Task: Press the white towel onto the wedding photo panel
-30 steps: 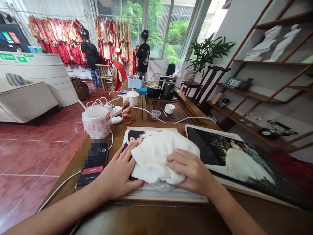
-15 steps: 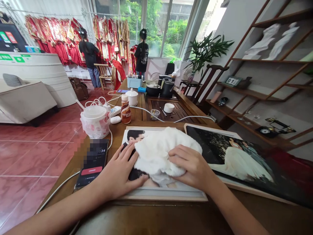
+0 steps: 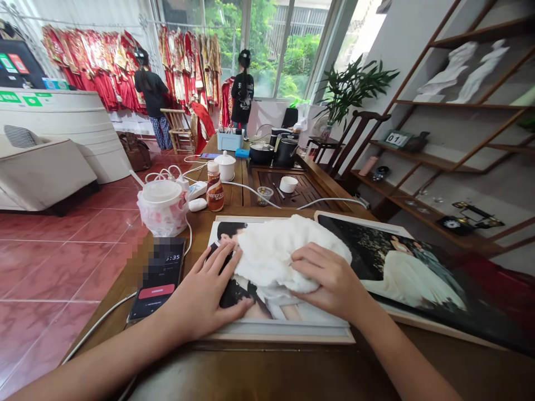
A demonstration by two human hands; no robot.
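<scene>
We splay our empty left hand [image 3: 209, 295] on the photo [image 3: 270, 311], seemingly steadying it; our right hand [image 3: 334, 283] curls round the cloth [image 3: 271, 253] atop it

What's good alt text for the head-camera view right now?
A person's right hand grips a bunched white fluffy cloth on a photograph in a pale wooden frame, while the spread left hand rests on the photograph's left side. A second, darker pale-framed photograph lies to the right, a black phone to the left, on a brown wooden table.
</scene>
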